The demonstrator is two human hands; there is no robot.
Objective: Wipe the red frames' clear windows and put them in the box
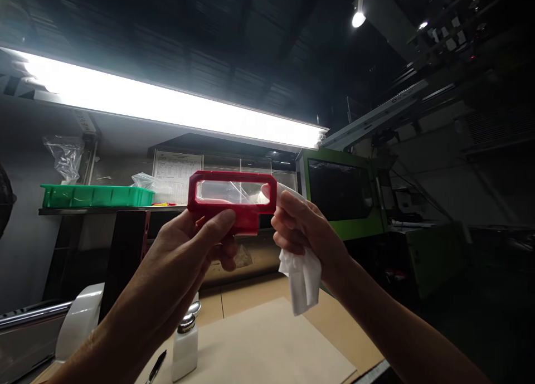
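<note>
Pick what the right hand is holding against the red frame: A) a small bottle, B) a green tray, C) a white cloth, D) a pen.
C: the right hand grips a white cloth at the edge of the red frame, which the left hand holds up.

Red frame (232, 201) in left hand (196, 250), white cloth (301, 278) in right hand (303, 231).

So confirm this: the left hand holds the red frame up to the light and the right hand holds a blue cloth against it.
Not quite: the cloth in the right hand is white, not blue, as the head view shows. The left hand does hold the red frame up to the light.
</note>
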